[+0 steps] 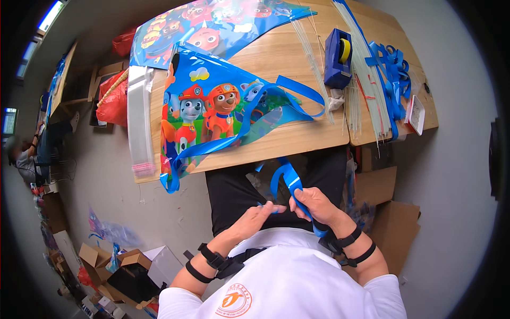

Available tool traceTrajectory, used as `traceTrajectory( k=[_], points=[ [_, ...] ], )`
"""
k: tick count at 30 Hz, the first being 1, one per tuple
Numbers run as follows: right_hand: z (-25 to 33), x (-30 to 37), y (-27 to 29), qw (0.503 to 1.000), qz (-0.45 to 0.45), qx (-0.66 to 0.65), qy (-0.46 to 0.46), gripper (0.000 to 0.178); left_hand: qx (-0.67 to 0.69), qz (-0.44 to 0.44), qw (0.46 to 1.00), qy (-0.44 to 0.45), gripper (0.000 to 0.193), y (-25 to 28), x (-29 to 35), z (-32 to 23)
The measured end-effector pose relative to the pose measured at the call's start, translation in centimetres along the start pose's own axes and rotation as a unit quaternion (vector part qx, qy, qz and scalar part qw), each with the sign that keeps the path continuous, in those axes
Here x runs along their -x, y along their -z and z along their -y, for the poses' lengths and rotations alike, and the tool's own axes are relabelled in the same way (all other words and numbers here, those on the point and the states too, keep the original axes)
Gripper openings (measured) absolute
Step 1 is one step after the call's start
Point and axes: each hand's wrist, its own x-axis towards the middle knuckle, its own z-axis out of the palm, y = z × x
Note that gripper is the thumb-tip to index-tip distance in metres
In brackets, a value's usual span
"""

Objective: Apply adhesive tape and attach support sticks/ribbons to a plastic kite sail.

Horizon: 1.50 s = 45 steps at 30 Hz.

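Note:
Over my lap, my right hand (314, 204) is closed round a shiny blue ribbon (290, 176); one loop rises above the fist and a tail hangs below it. To its left, my left hand (256, 219) has its fingers pressed together, with small bits of blue ribbon showing at the fingertips. The two hands are a little apart. On the table in front lies a pointed plastic sheet (183, 139) printed with cartoon dogs, shaped like a kite. A long blue strip runs across it and curls past the table's near edge at the left.
More printed sheets (175, 33) lie at the back of the wooden table (276, 142). A blue tape dispenser (337, 58), thin pale rods (366, 80), a heap of blue ribbon (394, 69) and a small white tray (416, 115) are at the right. Cardboard boxes (396, 228) stand on the floor.

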Motion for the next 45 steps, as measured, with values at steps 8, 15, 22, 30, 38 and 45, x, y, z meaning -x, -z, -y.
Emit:
traceTrajectory(
  k=[8,15,22,30,38,45],
  points=[
    [0.3,1.8,-0.2,0.997,-0.004,0.015,0.077,0.048,-0.024,0.231,0.971,-0.052,0.056,-0.8,-2.7,-2.2],
    [-0.2,1.9,-0.4,0.967,-0.005,-0.202,0.153,0.048,-0.227,0.354,0.906,0.044,0.073,-0.1,-3.4,-1.3],
    [0.4,1.0,-1.3,0.999,0.045,0.018,0.022,0.045,0.177,0.155,0.963,-0.131,0.064,-2.6,-3.8,-5.2],
    [-4.5,-0.1,1.3,0.986,0.026,0.163,0.015,0.039,0.294,0.018,0.935,-0.196,0.037,-0.3,-6.7,-7.1],
    [-5.9,-3.7,3.6,0.929,0.013,0.363,-0.070,0.039,0.318,-0.037,0.913,-0.252,0.033,3.2,-7.5,-8.5],
    [4.1,-8.3,8.6,0.649,-0.428,0.599,0.192,0.040,0.200,-0.050,0.972,-0.111,0.031,7.6,-3.9,-5.0]
  ],
)
